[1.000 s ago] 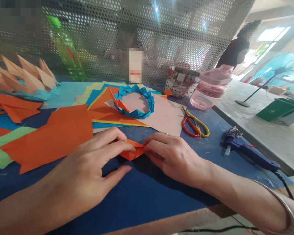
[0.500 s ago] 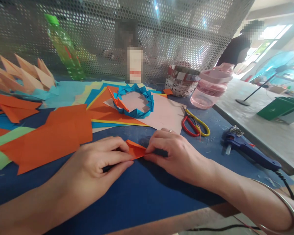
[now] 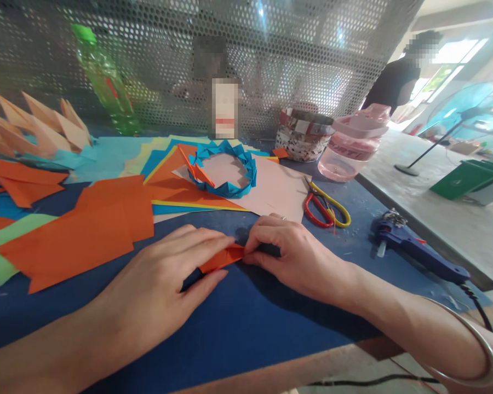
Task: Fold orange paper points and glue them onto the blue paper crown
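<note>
A small folded piece of orange paper [image 3: 222,259] lies low over the blue table mat [image 3: 246,323], pinched between both hands. My left hand [image 3: 156,287] holds its left end between thumb and fingers. My right hand [image 3: 291,254] grips the right end, with a ring on one finger and a metal bangle [image 3: 472,353] on the wrist. Beyond the hands, a ring of folded blue paper units [image 3: 225,172] rests on a pale pink sheet [image 3: 273,189]. Large orange sheets [image 3: 78,230] lie left of my left hand.
Red-and-yellow-handled scissors [image 3: 324,205] and a blue glue gun [image 3: 411,251] lie to the right. A stack of coloured paper [image 3: 160,164], a paper-covered cup [image 3: 304,137] and a pink jar [image 3: 351,150] stand ahead. Perforated metal mesh [image 3: 271,54] stands behind, with people beyond it.
The orange piece has flattened and now slants down to the left. Both hands have closed in around it, and the view has shifted slightly.
</note>
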### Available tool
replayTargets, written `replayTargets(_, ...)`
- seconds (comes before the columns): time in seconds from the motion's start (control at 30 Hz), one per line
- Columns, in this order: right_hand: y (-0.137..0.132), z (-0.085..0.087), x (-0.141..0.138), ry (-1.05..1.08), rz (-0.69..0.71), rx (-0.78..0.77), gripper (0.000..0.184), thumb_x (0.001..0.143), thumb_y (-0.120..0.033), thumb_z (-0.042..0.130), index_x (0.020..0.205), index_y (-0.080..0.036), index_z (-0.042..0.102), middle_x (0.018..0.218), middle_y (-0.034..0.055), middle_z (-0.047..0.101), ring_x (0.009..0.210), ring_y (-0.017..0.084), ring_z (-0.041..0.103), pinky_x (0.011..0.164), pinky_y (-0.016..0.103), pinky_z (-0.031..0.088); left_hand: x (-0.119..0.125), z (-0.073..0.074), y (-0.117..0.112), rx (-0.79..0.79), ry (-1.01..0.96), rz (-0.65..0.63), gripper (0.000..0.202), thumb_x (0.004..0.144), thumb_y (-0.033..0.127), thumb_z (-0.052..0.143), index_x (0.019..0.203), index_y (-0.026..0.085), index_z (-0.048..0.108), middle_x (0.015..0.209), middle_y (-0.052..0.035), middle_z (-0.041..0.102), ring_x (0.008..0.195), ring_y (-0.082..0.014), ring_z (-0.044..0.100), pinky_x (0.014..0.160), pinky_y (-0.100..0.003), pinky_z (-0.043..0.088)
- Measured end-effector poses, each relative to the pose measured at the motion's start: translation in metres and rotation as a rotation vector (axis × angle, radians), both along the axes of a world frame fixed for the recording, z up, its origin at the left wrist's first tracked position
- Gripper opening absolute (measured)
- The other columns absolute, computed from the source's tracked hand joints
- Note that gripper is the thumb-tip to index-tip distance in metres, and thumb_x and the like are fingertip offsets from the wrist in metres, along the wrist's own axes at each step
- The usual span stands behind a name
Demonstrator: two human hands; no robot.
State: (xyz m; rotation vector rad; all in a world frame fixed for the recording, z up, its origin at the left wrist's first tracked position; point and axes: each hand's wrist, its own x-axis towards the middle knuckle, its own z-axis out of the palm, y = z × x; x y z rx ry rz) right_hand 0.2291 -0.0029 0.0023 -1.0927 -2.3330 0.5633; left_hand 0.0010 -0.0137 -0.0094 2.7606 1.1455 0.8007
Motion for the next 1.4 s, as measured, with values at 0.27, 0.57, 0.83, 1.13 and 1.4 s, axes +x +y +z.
replayTargets(0.27, -0.001, 0.002, 0.001, 0.028, 0.009, -0.002, 0.005, 0.085, -0.015, 0.07, 0.089, -0.017, 0.067, 0.088, 0.0007, 0.067, 0.084, 0.013, 0.06, 0.079, 0.024, 0.045, 0.0, 0.001, 0.003, 0.018, -0.08, -0.082, 0.02, 0.092, 0.022, 0.057, 0.104, 0.022, 0.073, 0.106, -0.0028, 0.073, 0.095, -0.0158, 0.066, 0.084, -0.026, 0.054)
replayTargets(0.57, 0.002, 0.0, 0.001, 0.012, -0.044, -0.061, 0.004, 0.088, -0.02, 0.069, 0.085, -0.02, 0.071, 0.086, 0.0007, 0.067, 0.087, 0.016, 0.059, 0.083, 0.029, 0.044, 0.003, 0.006, 0.001, -0.176, -0.135, 0.021, 0.019, 0.094, 0.033, 0.056, 0.099, 0.027, 0.073, 0.103, 0.0016, 0.074, 0.095, -0.016, 0.068, 0.088, -0.027, 0.052)
replayTargets(0.83, 0.002, 0.001, 0.0, -0.038, -0.109, -0.085, 0.009, 0.09, -0.023, 0.066, 0.083, -0.019, 0.07, 0.085, 0.0012, 0.068, 0.086, 0.016, 0.057, 0.081, 0.031, 0.043, 0.007, 0.01, 0.005, -0.277, -0.156, 0.133, 0.021, 0.089, 0.036, 0.058, 0.076, 0.027, 0.071, 0.097, 0.0043, 0.075, 0.085, -0.0153, 0.069, 0.072, -0.023, 0.053)
replayTargets(1.13, -0.003, 0.001, -0.002, -0.202, -0.153, 0.045, 0.014, 0.092, -0.028, 0.062, 0.085, -0.017, 0.064, 0.086, 0.0045, 0.063, 0.084, 0.019, 0.054, 0.077, 0.033, 0.04, 0.013, 0.011, 0.007, -0.337, -0.187, 0.21, 0.025, 0.081, 0.034, 0.061, 0.059, 0.023, 0.063, 0.091, 0.0009, 0.075, 0.074, -0.0164, 0.069, 0.056, -0.023, 0.051)
replayTargets(1.4, -0.002, -0.001, -0.003, -0.21, -0.16, 0.059, 0.014, 0.093, -0.029, 0.061, 0.085, -0.018, 0.064, 0.086, 0.0039, 0.063, 0.084, 0.018, 0.054, 0.077, 0.033, 0.039, 0.014, 0.01, 0.006, -0.3, -0.158, 0.205, 0.024, 0.081, 0.029, 0.058, 0.059, 0.021, 0.057, 0.09, 0.0003, 0.072, 0.072, -0.0155, 0.067, 0.057, -0.025, 0.048)
